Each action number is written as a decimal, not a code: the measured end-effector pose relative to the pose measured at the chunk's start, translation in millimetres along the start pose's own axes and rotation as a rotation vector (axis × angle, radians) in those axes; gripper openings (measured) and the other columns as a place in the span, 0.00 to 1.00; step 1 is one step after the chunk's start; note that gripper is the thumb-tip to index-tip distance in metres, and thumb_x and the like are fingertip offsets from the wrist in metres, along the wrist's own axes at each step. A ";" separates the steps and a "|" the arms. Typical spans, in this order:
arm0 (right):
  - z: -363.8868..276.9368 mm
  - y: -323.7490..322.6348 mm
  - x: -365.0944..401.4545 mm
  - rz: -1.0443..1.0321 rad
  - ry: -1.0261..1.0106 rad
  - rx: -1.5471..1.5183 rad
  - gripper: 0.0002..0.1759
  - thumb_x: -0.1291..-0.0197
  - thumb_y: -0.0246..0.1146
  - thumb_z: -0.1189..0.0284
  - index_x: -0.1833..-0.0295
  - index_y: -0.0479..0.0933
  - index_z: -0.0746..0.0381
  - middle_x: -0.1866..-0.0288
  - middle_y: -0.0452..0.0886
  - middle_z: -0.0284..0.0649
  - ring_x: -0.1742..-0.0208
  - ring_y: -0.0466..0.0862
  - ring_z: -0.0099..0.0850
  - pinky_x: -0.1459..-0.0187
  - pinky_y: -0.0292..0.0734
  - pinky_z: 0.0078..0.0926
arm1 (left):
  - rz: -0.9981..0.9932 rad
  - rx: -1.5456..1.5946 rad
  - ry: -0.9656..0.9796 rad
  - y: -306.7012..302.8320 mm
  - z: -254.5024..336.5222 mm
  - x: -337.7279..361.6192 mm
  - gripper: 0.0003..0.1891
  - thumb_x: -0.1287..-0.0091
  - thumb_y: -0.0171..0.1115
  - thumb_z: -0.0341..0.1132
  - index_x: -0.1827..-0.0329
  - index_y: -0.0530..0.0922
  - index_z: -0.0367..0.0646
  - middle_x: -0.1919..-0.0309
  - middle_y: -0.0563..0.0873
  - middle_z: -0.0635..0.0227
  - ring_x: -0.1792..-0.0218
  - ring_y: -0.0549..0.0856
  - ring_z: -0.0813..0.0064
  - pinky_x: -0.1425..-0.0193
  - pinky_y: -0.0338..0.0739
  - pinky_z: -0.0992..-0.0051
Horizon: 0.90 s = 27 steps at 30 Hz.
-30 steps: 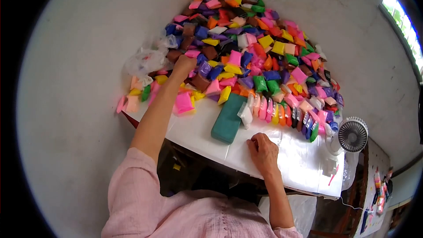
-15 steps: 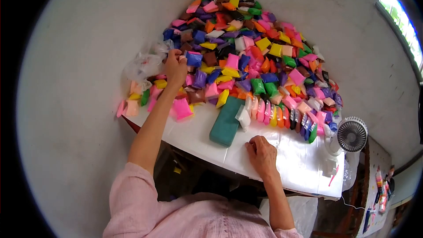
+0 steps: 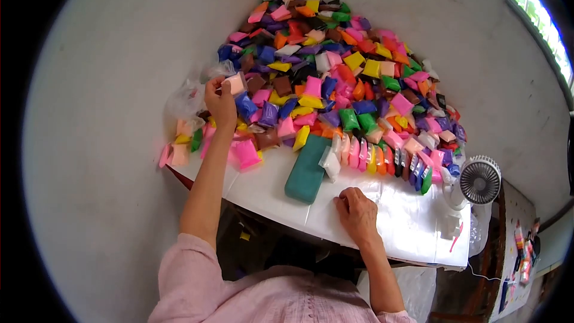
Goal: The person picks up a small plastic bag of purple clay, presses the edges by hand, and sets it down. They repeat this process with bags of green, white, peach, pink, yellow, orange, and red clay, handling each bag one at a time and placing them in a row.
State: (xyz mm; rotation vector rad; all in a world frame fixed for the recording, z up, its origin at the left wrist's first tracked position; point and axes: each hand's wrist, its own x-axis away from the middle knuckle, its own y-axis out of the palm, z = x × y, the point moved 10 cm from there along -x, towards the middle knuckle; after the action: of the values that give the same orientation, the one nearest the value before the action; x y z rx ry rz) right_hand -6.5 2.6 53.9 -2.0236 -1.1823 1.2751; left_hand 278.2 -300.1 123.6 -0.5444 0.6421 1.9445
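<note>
the left hand [image 3: 220, 104] has a pale peach packet [image 3: 234, 84] pinched between thumb and fingers, at the left edge of the heap of coloured packets [image 3: 347, 78]. the packet sits at the fingertips, just beyond the hand and a little to its right, tilted; it looks too nearly square for a clear long axis. the left hand alone touches it; the right hand [image 3: 359, 212] is well apart, lower and to the right, resting on the table [image 3: 269, 188] with fingers loosely curled, and whether its hidden palm holds anything cannot be told. close around the pinched packet, a clear plastic bag [image 3: 184, 103] lies to the left and a blue packet [image 3: 246, 107] just below. farther out, a teal case [image 3: 307, 173] lies between the two hands, a white packet [image 3: 332, 166] against its right side, beside the row of upright packets [image 3: 381, 160].
</note>
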 end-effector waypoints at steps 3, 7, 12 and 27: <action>-2.4 -0.4 -0.3 0.000 -0.007 0.010 0.08 0.43 0.65 0.70 0.65 0.72 0.61 0.69 0.79 0.42 0.69 0.82 0.42 0.67 0.75 0.38 | 0.021 0.098 -0.033 -3.3 -3.3 0.8 0.10 0.36 0.60 0.30 0.54 0.76 0.38 0.61 0.81 0.66 0.63 0.78 0.75 0.56 0.74 0.76; -3.3 -2.1 -0.4 0.019 -0.019 0.002 0.08 0.43 0.64 0.71 0.65 0.73 0.61 0.69 0.79 0.42 0.69 0.82 0.42 0.67 0.75 0.38 | -0.015 0.255 -0.102 -2.3 17.6 13.1 0.10 0.33 0.58 0.30 0.51 0.75 0.37 0.59 0.80 0.67 0.62 0.78 0.78 0.55 0.74 0.81; -6.4 -8.8 -0.9 0.045 -0.016 -0.072 0.07 0.43 0.66 0.72 0.65 0.74 0.62 0.69 0.79 0.42 0.70 0.81 0.41 0.69 0.74 0.36 | -0.103 0.372 -0.140 6.5 34.5 35.1 0.11 0.31 0.58 0.31 0.48 0.75 0.37 0.57 0.80 0.68 0.59 0.78 0.80 0.54 0.74 0.81; -3.6 -89.3 0.5 0.315 0.110 -0.691 0.11 0.47 0.71 0.73 0.60 0.79 0.64 0.66 0.77 0.34 0.68 0.74 0.21 0.71 0.67 0.18 | -0.813 0.684 -0.446 67.9 183.5 274.7 0.17 0.29 0.59 0.31 0.40 0.70 0.37 0.52 0.79 0.68 0.52 0.77 0.81 0.44 0.72 0.78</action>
State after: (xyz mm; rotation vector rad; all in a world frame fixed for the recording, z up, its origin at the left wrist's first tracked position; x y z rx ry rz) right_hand -40.5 49.6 121.9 -2.8271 -1.4246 0.9337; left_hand 83.1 -25.5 107.3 0.0791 0.6145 0.9382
